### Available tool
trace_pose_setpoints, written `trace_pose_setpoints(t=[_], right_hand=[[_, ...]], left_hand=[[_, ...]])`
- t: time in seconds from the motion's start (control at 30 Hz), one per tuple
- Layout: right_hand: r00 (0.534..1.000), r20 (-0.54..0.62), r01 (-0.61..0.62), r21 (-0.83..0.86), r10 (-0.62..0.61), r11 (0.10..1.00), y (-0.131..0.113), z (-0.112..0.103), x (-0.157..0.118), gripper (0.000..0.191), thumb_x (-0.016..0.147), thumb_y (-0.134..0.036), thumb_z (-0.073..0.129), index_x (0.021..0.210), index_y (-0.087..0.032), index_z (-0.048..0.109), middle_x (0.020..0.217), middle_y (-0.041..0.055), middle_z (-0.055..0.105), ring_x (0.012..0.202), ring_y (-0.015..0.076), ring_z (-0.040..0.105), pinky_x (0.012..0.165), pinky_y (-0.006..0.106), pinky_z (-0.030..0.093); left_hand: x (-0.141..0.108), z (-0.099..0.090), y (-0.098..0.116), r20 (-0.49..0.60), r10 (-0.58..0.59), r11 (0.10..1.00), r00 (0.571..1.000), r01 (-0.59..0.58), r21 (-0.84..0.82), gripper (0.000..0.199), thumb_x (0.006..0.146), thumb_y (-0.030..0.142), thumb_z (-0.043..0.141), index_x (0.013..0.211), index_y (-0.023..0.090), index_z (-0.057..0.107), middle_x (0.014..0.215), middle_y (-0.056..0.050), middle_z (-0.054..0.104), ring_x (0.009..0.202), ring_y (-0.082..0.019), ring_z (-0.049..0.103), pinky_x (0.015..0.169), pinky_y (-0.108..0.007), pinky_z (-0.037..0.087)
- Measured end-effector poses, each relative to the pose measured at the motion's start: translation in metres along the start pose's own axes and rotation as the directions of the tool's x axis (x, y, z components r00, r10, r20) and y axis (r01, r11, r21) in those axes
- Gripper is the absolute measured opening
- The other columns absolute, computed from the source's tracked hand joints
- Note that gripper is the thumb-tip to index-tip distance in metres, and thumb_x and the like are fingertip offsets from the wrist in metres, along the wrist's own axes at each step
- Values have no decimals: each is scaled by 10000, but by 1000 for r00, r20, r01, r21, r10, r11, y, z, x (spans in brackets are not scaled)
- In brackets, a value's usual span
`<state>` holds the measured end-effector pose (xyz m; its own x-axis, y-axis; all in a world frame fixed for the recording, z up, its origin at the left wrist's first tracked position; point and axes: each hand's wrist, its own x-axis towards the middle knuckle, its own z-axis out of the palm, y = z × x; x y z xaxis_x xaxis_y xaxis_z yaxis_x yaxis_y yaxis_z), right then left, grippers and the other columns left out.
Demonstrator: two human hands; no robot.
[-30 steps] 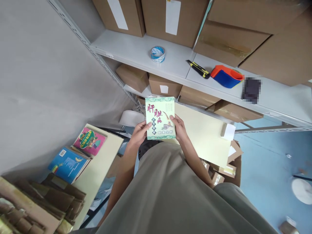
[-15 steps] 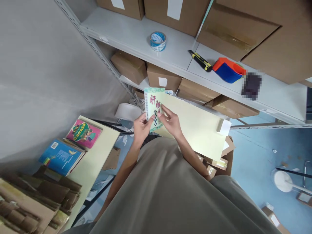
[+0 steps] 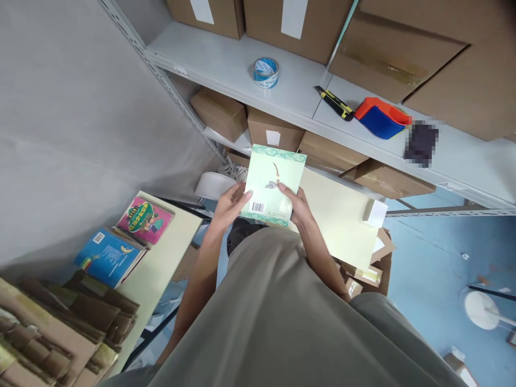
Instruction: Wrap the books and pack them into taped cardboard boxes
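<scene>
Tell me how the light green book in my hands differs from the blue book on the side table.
The light green book is held up by the left hand and right hand; the blue book lies untouched. The green cover has patterned bands along two edges, while the blue cover carries a small rainbow-coloured design. Both show a barcode.

A loose grey-green top (image 3: 278,312) with soft creases, and bare hands (image 3: 230,205)
</scene>
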<state>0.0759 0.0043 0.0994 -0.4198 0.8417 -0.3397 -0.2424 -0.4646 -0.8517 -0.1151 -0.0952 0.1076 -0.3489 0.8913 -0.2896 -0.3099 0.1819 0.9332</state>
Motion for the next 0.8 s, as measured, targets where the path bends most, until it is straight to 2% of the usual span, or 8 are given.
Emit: trace_pose_setpoints(t=[0.07, 0.17, 0.3, 0.43, 0.47, 0.53, 0.67, 0.8], right_hand=[[998, 36, -46, 17, 45, 999, 1, -2, -2, 628, 722, -601, 947, 1161, -181, 789, 1182, 129, 837, 1123, 357, 791, 947, 458, 667], [997, 55, -64, 7, 63, 998, 5, -2, -1, 628, 720, -594, 955, 1167, -186, 790, 1184, 121, 838, 1125, 355, 790, 955, 463, 669], [998, 54, -31, -58, 34, 998, 5, -5, 5, 649, 757, -648, 916, 1196, -186, 791, 1235, 129, 823, 1209, 375, 761, 1021, 513, 651], [973, -66, 203, -204, -220, 958, -1, -13, 11, 766, 804, -681, 865, 1425, -259, 712, 1543, 93, 669, 1489, 343, 582, 1243, 538, 504], [962, -92, 232, -235, -259, 944, -1, -13, 11, 799, 809, -684, 860, 1474, -277, 682, 1607, 81, 613, 1525, 337, 547, 1274, 540, 468], [967, -86, 211, -259, -240, 943, 0, -9, 7, 843, 803, -682, 867, 1515, -283, 655, 1655, 82, 560, 1520, 351, 553, 1265, 553, 474], [992, 48, 126, -273, -118, 954, 11, 19, -12, 846, 741, -606, 942, 1477, -277, 685, 1527, 81, 678, 1405, 358, 656, 1127, 499, 604], [981, 6, 182, -354, -192, 917, 22, 36, -19, 600, 801, -565, 900, 1317, -295, 757, 1254, 35, 797, 1225, 310, 737, 1042, 438, 629]], left_hand=[[3, -5, -1, 124, -114, 990, 986, 123, -73, 657, 798, 556, 925, 1289, 143, 781, 1343, -165, 779, 1292, -378, 723, 1089, -471, 606], [2, -4, -4, 138, -160, 977, 977, 177, -120, 650, 752, 538, 963, 1255, 157, 805, 1285, -150, 804, 1190, -368, 773, 1039, -480, 632], [0, 2, -8, 68, -112, 983, 991, 121, -138, 635, 760, 549, 951, 1245, 164, 812, 1292, -140, 803, 1201, -350, 769, 1066, -468, 618], [-1, 6, -9, 11, -56, 997, 998, 56, -58, 615, 799, 565, 914, 1247, 156, 812, 1258, -130, 815, 1154, -329, 777, 1032, -449, 624], [-1, 8, -9, -12, -20, 1000, 1000, 20, -21, 600, 814, 560, 902, 1251, 159, 812, 1247, -122, 819, 1139, -320, 776, 1019, -440, 625], [-3, 13, -12, -69, 67, 996, 995, -62, 65, 561, 842, 538, 874, 1263, 171, 815, 1221, -97, 827, 1105, -302, 774, 992, -415, 626], [-12, 31, -24, -155, 154, 948, 976, -101, 303, 425, 872, 420, 820, 1244, 214, 836, 1165, -45, 839, 1064, -316, 776, 935, -388, 617], [-22, 49, -33, -185, 194, 871, 963, -83, 485, 401, 831, 279, 837, 1232, 287, 845, 1273, -78, 814, 1261, -386, 728, 1058, -442, 571]])
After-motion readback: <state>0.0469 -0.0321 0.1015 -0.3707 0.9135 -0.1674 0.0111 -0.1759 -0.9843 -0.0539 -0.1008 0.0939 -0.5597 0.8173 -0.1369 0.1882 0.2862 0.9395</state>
